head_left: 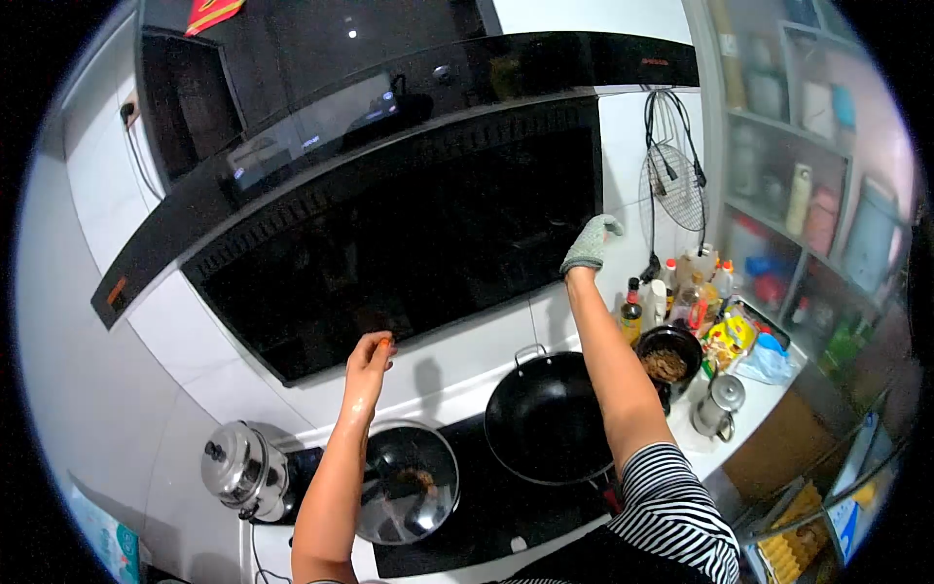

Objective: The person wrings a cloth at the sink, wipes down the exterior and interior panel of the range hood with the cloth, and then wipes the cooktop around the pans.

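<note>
My left hand (368, 368) is raised over the rear of the stove, its fingers pinched around a small orange piece (386, 342) that is mostly covered. Below it is a round pan (409, 482) with a pale rim and a little brownish food in its middle. My right hand (590, 243), in a grey-green knit glove, is lifted by the right end of the range hood (438, 224), near the tiled wall. Its fingers curl inward, and whether anything is inside them is hidden. Beneath the right forearm, a black wok (545, 419) sits on the black stove (477, 535).
A lidded steel pot (236, 467) stands left of the stove. On the right counter are a dark pot (669, 358) of brown food, a sauce bottle (631, 311), several other bottles and a steel jug (718, 407). A wire rack (676, 190) and cords hang on the wall.
</note>
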`<action>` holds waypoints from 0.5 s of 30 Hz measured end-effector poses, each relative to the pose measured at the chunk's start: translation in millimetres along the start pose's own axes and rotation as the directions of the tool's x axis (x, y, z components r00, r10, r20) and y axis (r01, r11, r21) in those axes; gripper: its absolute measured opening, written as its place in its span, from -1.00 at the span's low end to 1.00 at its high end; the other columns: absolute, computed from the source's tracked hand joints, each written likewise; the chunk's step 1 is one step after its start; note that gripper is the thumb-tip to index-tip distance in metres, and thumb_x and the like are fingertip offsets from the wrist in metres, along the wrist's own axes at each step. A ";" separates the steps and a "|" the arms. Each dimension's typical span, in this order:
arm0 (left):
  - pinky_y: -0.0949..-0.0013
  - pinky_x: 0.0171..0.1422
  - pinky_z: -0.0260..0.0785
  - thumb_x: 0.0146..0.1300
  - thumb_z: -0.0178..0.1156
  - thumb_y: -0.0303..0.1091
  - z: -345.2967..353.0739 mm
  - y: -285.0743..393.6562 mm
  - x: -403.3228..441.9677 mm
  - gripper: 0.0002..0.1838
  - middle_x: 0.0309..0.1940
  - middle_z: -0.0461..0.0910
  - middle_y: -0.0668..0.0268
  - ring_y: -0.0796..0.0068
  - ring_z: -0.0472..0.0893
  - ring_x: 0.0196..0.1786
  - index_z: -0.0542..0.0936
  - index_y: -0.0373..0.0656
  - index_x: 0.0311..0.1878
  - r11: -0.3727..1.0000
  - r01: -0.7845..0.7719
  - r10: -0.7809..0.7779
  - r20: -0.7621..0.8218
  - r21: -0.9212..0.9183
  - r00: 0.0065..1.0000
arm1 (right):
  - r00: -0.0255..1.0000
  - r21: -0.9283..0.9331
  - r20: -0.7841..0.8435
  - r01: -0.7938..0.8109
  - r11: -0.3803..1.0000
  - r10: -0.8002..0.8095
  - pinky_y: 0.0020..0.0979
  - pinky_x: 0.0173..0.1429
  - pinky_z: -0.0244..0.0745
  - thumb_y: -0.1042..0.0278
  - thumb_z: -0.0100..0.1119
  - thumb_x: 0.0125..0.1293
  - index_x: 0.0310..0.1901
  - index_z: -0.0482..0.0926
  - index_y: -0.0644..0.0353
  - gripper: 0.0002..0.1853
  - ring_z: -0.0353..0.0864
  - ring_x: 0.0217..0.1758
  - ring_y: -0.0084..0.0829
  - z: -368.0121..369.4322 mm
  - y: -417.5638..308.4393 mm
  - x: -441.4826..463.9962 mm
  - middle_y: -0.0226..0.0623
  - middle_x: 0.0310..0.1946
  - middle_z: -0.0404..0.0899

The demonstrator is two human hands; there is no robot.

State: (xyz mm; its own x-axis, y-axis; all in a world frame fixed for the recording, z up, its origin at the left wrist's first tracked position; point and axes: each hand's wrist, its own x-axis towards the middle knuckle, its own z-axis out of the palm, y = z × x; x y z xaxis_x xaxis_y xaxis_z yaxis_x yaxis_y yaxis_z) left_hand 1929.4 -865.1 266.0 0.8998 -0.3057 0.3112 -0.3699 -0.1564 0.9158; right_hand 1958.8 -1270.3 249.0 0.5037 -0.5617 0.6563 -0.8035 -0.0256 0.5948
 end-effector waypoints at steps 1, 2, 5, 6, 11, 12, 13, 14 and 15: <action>0.49 -0.14 0.30 0.28 -0.01 -0.28 -0.1 -4.4 10.7 -0.75 -0.26 0.50 0.32 0.56 0.47 -0.18 0.47 -0.20 -0.06 1.000 -0.018 0.018 0.023 -0.004 1.000 | 0.950 0.716 0.108 -0.278 0.641 0.292 -0.29 0.00 0.17 0.30 -0.13 0.19 -0.12 0.39 0.21 -0.73 0.31 -0.06 -0.27 -0.8 -10.5 9.7 -0.13 -0.17 0.34; 0.51 -0.15 0.30 0.29 0.00 -0.28 1.5 -8.7 17.7 -0.75 -0.27 0.50 0.33 0.56 0.48 -0.17 0.46 -0.21 -0.07 0.999 -0.014 0.015 0.012 -0.032 1.000 | 0.836 0.923 0.385 -0.341 -0.179 0.392 -0.27 0.20 0.02 0.18 -0.19 0.27 0.07 0.22 0.29 -0.58 0.16 0.14 -0.19 -2.8 -20.6 20.1 -0.01 0.04 0.19; 0.44 -0.09 0.35 0.31 -0.05 -0.31 8.4 -7.2 35.9 -0.76 -0.23 0.49 0.30 0.49 0.51 -0.16 0.43 -0.23 -0.05 0.998 0.026 -0.025 0.010 -0.053 1.000 | 0.775 0.654 0.585 -0.277 -0.704 0.238 -0.20 0.41 -0.15 0.11 -0.17 0.31 0.26 0.00 0.37 -0.38 -0.12 0.38 -0.02 5.6 -62.2 43.2 0.14 0.29 -0.08; 0.44 -0.09 0.35 0.31 -0.05 -0.31 7.6 -12.4 42.0 -0.76 -0.23 0.49 0.30 0.49 0.51 -0.16 0.43 -0.23 -0.05 0.999 0.021 -0.020 0.011 -0.043 1.000 | 0.781 0.747 0.556 -0.318 -0.584 0.285 -0.18 0.40 -0.13 0.13 -0.15 0.30 0.26 -0.01 0.39 -0.37 -0.13 0.37 0.02 5.5 -71.1 45.7 0.16 0.29 -0.09; 0.48 -0.11 0.36 0.32 -0.06 -0.29 4.8 -4.8 68.8 -0.75 -0.18 0.46 0.31 0.49 0.52 -0.13 0.45 -0.23 -0.06 0.993 0.045 -0.043 0.024 -0.106 0.999 | 0.692 0.792 0.598 -0.431 -0.433 0.405 -0.09 0.37 -0.08 0.14 -0.14 0.30 0.22 0.02 0.42 -0.39 -0.10 0.35 0.09 9.9 -81.1 69.4 0.17 0.26 -0.04; 0.46 -0.09 0.38 0.32 -0.06 -0.29 4.0 -0.6 68.9 -0.75 -0.18 0.46 0.30 0.47 0.52 -0.12 0.45 -0.23 -0.06 0.992 0.058 -0.058 0.009 -0.108 0.998 | 0.656 0.803 0.595 -0.465 -0.373 0.465 -0.07 0.37 -0.07 0.12 -0.15 0.30 0.22 0.04 0.41 -0.40 -0.08 0.34 0.08 10.4 -83.8 73.8 0.16 0.25 -0.01; 0.46 -0.09 0.38 0.32 -0.06 -0.29 1.6 2.5 68.6 -0.75 -0.18 0.46 0.30 0.47 0.52 -0.12 0.45 -0.23 -0.06 0.993 0.056 -0.057 -0.004 -0.106 0.998 | 0.603 0.839 0.533 -0.467 -0.280 0.594 -0.10 0.34 -0.03 0.10 -0.19 0.34 0.08 0.17 0.48 -0.47 0.09 0.26 0.06 14.5 -90.1 80.7 0.23 0.12 0.17; 0.43 -0.08 0.39 0.32 -0.06 -0.27 -0.8 6.4 68.4 -0.73 -0.18 0.48 0.27 0.43 0.54 -0.11 0.43 -0.25 -0.04 0.991 0.047 -0.047 0.001 -0.125 0.999 | 0.641 0.854 0.509 -0.461 -0.242 0.575 -0.11 0.35 -0.05 0.10 -0.23 0.35 0.08 0.20 0.48 -0.49 0.10 0.26 0.05 22.4 -92.2 88.3 0.23 0.10 0.21; 0.40 -0.07 0.41 0.32 -0.06 -0.25 -1.8 7.8 69.1 -0.70 -0.19 0.49 0.23 0.40 0.55 -0.10 0.40 -0.26 -0.02 0.988 0.040 -0.040 0.006 -0.147 0.999 | 0.676 0.870 0.339 -0.490 0.055 0.654 -0.09 0.36 -0.06 0.08 -0.20 0.34 0.11 0.19 0.46 -0.46 0.10 0.25 0.06 26.2 -93.1 92.3 0.21 0.11 0.20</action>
State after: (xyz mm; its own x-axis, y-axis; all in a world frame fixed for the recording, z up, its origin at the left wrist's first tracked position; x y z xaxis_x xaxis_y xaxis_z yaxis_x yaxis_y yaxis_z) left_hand 1989.1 -885.8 295.1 0.9123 -0.3053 0.2731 -0.2954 -0.0287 0.9549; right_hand 2071.8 -1341.4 242.1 -0.2924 -0.6771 0.6754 -0.5670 -0.4460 -0.6926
